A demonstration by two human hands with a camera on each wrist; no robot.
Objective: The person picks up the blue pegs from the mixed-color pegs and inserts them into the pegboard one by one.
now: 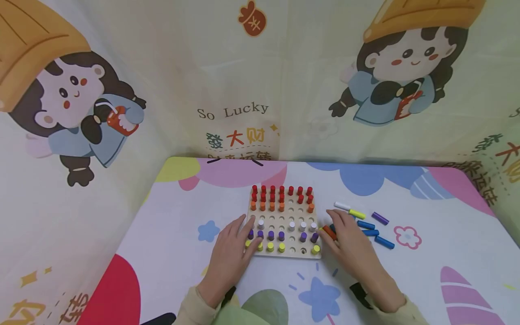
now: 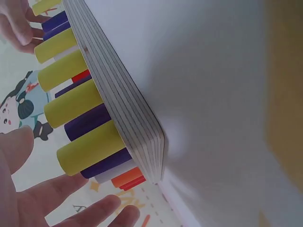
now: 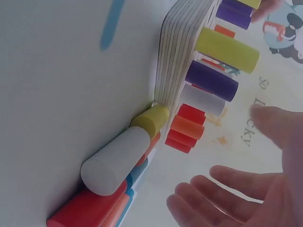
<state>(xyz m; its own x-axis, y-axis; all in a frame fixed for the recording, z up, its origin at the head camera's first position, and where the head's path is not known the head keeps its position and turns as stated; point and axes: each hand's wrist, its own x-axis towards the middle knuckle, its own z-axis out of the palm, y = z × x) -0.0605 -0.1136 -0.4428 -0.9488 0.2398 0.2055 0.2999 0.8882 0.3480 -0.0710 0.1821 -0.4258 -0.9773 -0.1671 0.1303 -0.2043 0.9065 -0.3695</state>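
Pegboard [image 1: 286, 256] is set at the lower centre of the head frame, partly filled by colour. Top row is completed in red pegs [image 1: 272, 189]; second row, also red, is left one short. Two gaps are seen among the orange pegs [image 1: 271, 206]. No pegs are seen in the row below, its left end hidden. White pegs [image 1: 303, 227], purple pegs [image 1: 281, 236] and yellow pegs [image 1: 282, 247] are interrupted by unfilled holes. More than half judged done. Right of the board, a loose white peg [image 1: 342, 206], loose yellow peg [image 1: 357, 214], loose purple peg [image 1: 380, 218] and loose blue pegs [image 1: 384, 243] are left unplaced. Left hand [image 1: 228, 246] is held at the board's lower-left corner, fingers loosely extended, nothing gripped; contact cannot be told. Right hand [image 1: 350, 241] is held over the loose pile, palm down, fingers parted and slightly bent, nothing grasped.
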